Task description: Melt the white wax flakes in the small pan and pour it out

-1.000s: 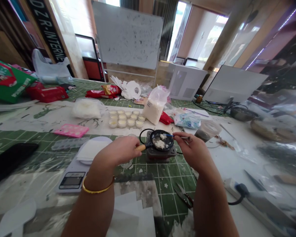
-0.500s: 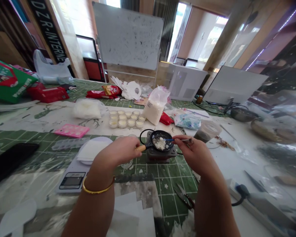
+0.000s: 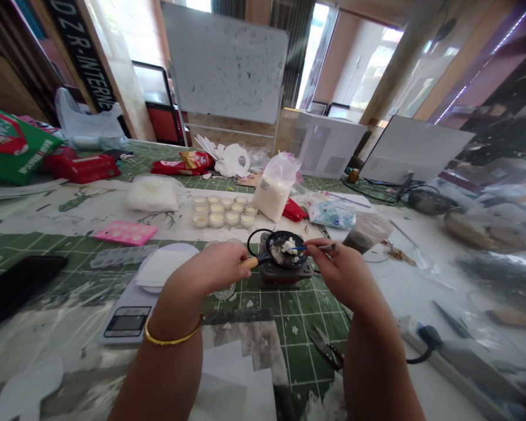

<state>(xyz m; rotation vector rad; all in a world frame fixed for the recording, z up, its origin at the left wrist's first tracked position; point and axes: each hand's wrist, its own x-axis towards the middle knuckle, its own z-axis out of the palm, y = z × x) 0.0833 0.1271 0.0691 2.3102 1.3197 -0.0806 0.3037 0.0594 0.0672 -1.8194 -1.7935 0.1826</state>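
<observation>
My left hand (image 3: 221, 263) is closed round the light wooden handle of a small black frying pan (image 3: 274, 261). The pan sits on a small dark hot plate (image 3: 284, 278). White lumpy material (image 3: 290, 245) lies in the pan, heaped toward its far right part. My right hand (image 3: 333, 260) pinches a thin blue stick (image 3: 298, 248), whose tip reaches into the white lumps; whether it is a brush or a stirrer I cannot tell.
Several small filled cups (image 3: 217, 220) stand behind the pan, beside a bag of white granules (image 3: 274, 190). A digital scale (image 3: 131, 318) lies left, a phone (image 3: 21, 286) farther left. Scissors (image 3: 328, 348) and a power strip (image 3: 429, 345) lie right, near a plastic cup (image 3: 368, 231).
The white lumps have been lifted and pushed toward the pan's far right side, baring more of its left part. My left hand keeps its hold on the handle.
</observation>
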